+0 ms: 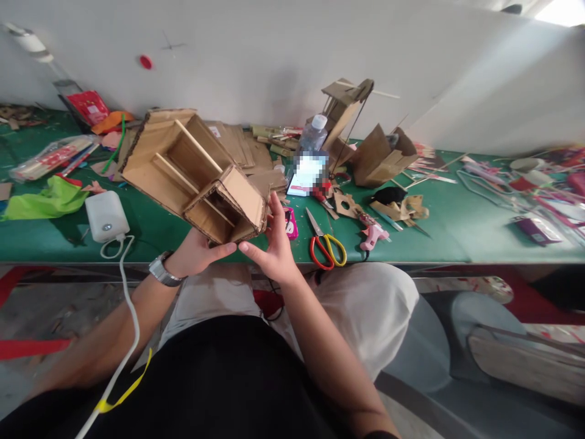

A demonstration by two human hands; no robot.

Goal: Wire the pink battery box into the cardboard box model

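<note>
A brown cardboard structure [153, 177], tilted and open on the side toward me, is held up over the table's front edge. Two wooden sticks [198, 146] run lengthwise across its inside. My left hand [194, 251] grips its lower end from below, thumb along the bottom edge and the other fingers hidden behind the cardboard. Around the lower right corner is my right hand [276, 247], its thumb under the edge and its fingers against the side wall. The two thumb tips nearly meet.
On the green table [457, 225] lie scissors [326, 244] with red and yellow handles and a pink glue gun [372, 235]. Behind them are a phone [299, 185], a plastic bottle [313, 137] and a cardboard box [381, 158]. A white power bank [106, 216] with a cable sits left.
</note>
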